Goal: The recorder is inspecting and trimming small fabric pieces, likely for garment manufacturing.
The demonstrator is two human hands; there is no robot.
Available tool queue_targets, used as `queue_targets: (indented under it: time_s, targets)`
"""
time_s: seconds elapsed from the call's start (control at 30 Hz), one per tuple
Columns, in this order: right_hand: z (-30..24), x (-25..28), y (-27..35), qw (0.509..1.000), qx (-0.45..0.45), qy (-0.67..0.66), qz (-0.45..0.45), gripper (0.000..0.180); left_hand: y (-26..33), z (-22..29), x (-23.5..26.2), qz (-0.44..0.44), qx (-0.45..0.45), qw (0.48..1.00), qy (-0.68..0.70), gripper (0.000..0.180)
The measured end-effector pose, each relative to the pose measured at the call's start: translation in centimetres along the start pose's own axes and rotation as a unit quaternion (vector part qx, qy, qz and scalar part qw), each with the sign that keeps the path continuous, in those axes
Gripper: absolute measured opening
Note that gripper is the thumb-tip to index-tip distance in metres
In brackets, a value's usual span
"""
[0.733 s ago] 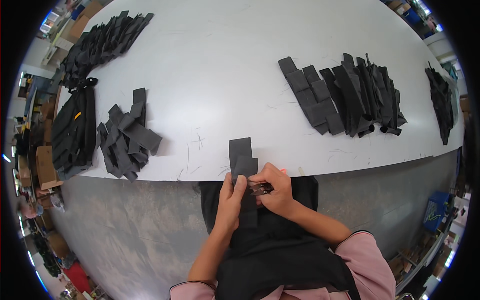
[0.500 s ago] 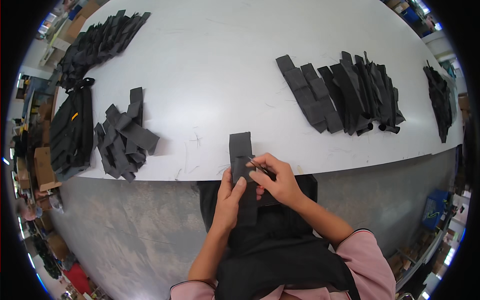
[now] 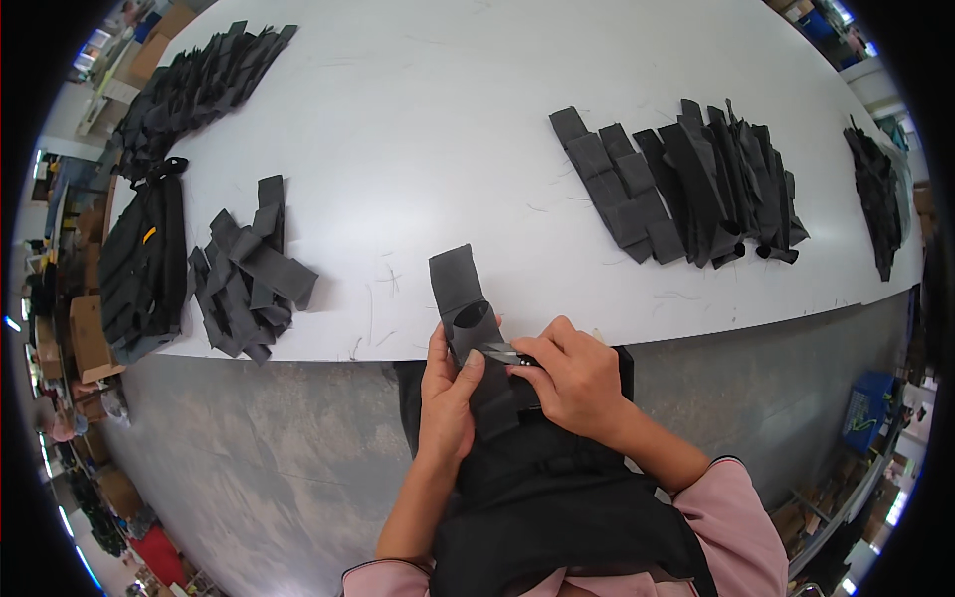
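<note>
A dark fabric strip (image 3: 468, 318) is held at the near edge of the white table (image 3: 448, 129), its top end lying on the tabletop and the rest hanging over the edge toward the lap. The left hand (image 3: 448, 398) is clamped on the strip's left side, thumb pressed on the front. The right hand (image 3: 572, 383) is closed around a small metal tool (image 3: 502, 351), probably snips, though only the shiny tip is seen and the handles are buried in the fist. The tip is touching the strip just below an oval cutout. The strip's lower end gets lost against the black apron (image 3: 557, 497), so where it stops can't be told.

Near the left edge a loose pile of strips (image 3: 249, 274) is heaped, with a folded black bundle (image 3: 144, 264) beside it. A fanned row of strips (image 3: 686, 184) is laid toward the right, and another pile (image 3: 875, 194) is partly cut off at the right edge. A long row (image 3: 199, 85) runs along the far left corner.
</note>
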State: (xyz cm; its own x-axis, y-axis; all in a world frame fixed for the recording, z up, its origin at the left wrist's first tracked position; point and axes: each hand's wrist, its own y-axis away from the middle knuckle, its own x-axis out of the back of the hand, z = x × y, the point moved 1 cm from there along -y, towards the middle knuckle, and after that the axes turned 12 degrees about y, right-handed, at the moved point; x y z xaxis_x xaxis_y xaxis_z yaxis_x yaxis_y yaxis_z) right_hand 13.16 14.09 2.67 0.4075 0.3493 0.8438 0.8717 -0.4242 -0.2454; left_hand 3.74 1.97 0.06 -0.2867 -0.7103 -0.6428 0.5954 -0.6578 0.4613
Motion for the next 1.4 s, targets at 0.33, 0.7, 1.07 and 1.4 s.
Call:
queue_targets:
  time_s: [0.33,0.7,1.07,1.4]
  targets:
    - [0.4,0.0,0.7,0.999,-0.018,-0.006,0.047,0.02,0.4,0.3,0.2,0.012,0.032,0.999,0.0,0.046]
    - [0.6,-0.1,-1.3,0.993,0.025,-0.097,-0.058,0.018,0.5,0.3,1.1,-0.005,0.055,0.992,-0.11,0.053]
    - [1.8,-0.4,-2.0,0.984,0.111,-0.049,-0.128,0.022,0.7,1.2,0.9,-0.029,0.073,0.972,-0.222,0.061]
    - [2.3,-1.1,-1.4,0.982,0.12,-0.095,-0.109,0.02,0.9,2.1,0.7,-0.069,0.118,0.947,-0.291,0.061]
